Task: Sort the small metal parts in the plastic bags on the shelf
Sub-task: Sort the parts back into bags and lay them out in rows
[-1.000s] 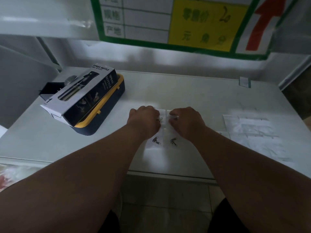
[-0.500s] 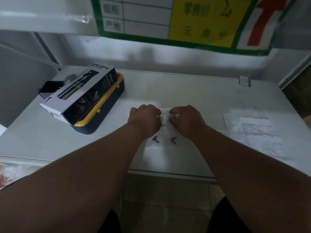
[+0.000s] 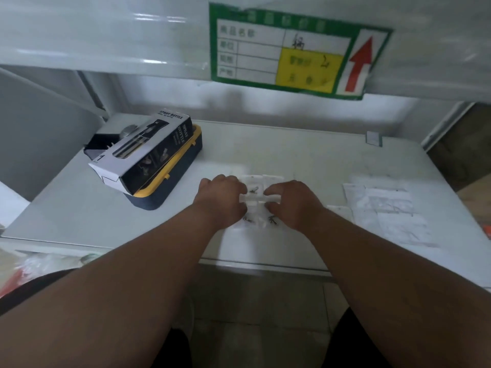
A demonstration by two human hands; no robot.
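Near the centre of the frame, both hands are resting knuckles-up on a cluster of small clear plastic bags (image 3: 259, 187) lying flat on the white shelf (image 3: 305, 155). The left hand (image 3: 221, 199) is curling its fingers round the left end of a pale strip (image 3: 259, 199), and the right hand (image 3: 293, 203) is pinching the right end, so the strip's long axis is running left to right across the frame. Small metal parts (image 3: 253, 191) are showing between the hands, and two more are lying just below them, angled obliquely; their exact shape is blurred. At the upper left a spray bottle box (image 3: 148, 152) is sitting tilted on a yellow-rimmed blue case (image 3: 170, 187). More flat bags (image 3: 385, 208) are lying at the right. A green-bordered price sign (image 3: 292, 51) is hanging above.
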